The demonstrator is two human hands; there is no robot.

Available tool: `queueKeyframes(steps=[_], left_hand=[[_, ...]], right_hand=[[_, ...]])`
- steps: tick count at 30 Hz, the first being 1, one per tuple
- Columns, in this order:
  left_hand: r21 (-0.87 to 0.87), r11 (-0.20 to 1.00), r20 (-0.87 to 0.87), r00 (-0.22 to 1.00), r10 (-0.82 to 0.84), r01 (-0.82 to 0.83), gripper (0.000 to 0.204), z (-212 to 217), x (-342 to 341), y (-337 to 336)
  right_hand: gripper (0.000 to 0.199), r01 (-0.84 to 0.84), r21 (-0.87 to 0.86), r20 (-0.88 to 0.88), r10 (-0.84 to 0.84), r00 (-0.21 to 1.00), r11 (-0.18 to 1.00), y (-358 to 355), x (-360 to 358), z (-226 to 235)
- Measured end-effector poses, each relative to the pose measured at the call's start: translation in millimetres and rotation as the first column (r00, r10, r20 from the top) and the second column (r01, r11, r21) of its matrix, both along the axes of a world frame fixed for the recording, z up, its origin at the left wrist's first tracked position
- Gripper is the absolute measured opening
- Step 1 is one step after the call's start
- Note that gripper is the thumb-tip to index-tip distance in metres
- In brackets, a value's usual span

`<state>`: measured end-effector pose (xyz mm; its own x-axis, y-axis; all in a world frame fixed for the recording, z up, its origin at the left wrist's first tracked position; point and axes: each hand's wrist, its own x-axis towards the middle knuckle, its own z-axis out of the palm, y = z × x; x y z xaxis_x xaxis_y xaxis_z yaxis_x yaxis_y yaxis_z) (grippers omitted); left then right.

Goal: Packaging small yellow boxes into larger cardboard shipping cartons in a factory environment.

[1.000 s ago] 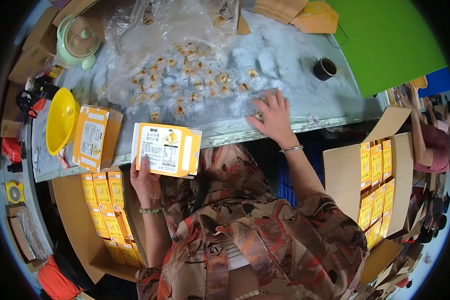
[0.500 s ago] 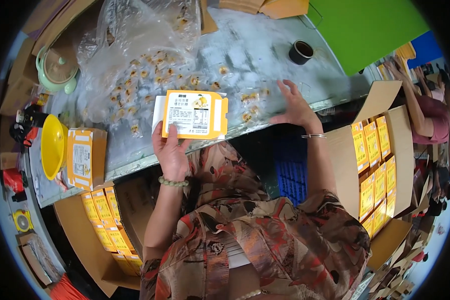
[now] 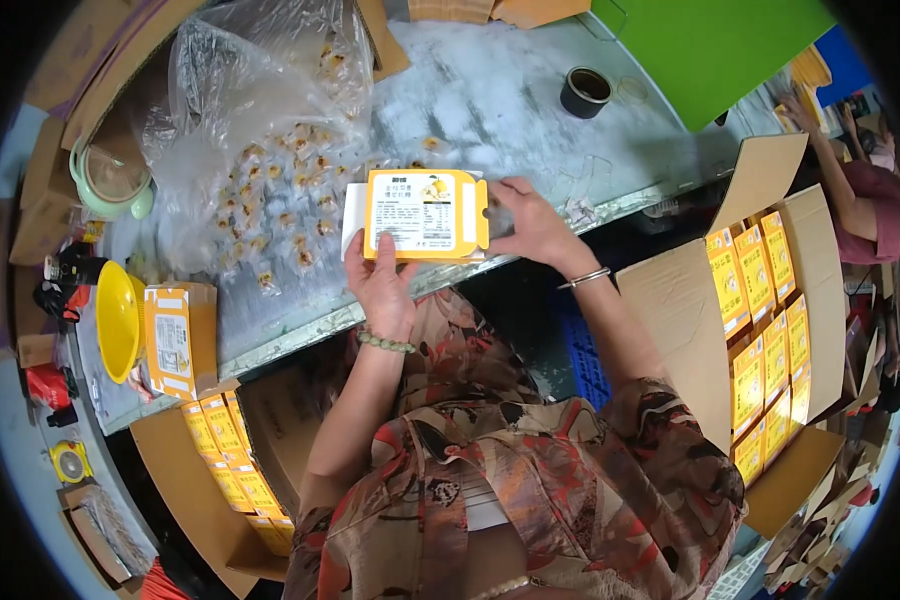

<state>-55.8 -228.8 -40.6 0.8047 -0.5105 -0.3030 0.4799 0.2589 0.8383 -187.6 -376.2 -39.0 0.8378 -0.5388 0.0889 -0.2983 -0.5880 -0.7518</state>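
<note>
Head view: flat yellow box (image 3: 427, 214) with white label, seemingly unsealed.

I see both hands on a yellow box (image 3: 425, 214) at frame centre: left hand (image 3: 382, 283) beneath it, right hand (image 3: 533, 224) gripping its right edge.

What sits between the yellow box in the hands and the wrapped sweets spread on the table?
Nothing visible does. Both hands, left hand and right hand, hold the yellow box at the table's near edge; the wrapped sweets lie on bare tabletop just beyond its left side.
</note>
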Motion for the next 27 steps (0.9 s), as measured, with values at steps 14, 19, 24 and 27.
queueKeyframes(steps=[14,19,24,27], left_hand=[[-0.397,0.916,-0.311,0.948,-0.076,-0.057,0.038,9,40,114],[-0.337,0.934,-0.178,0.982,0.064,-0.122,0.036,16,55,145],[-0.317,0.948,-0.124,0.992,-0.015,-0.025,0.031,7,60,152],[-0.228,0.971,-0.112,0.992,0.051,-0.076,0.031,12,59,147]], right_hand=[[0.025,0.047,0.52,0.404,-0.295,0.866,0.853,-6,40,17],[0.042,0.326,-0.232,0.322,-0.244,0.915,0.917,-30,96,-21],[0.04,0.195,-0.452,0.075,-0.181,0.981,0.87,15,136,-15],[0.033,0.072,-0.48,-0.029,-0.098,0.995,0.874,8,125,-14]])
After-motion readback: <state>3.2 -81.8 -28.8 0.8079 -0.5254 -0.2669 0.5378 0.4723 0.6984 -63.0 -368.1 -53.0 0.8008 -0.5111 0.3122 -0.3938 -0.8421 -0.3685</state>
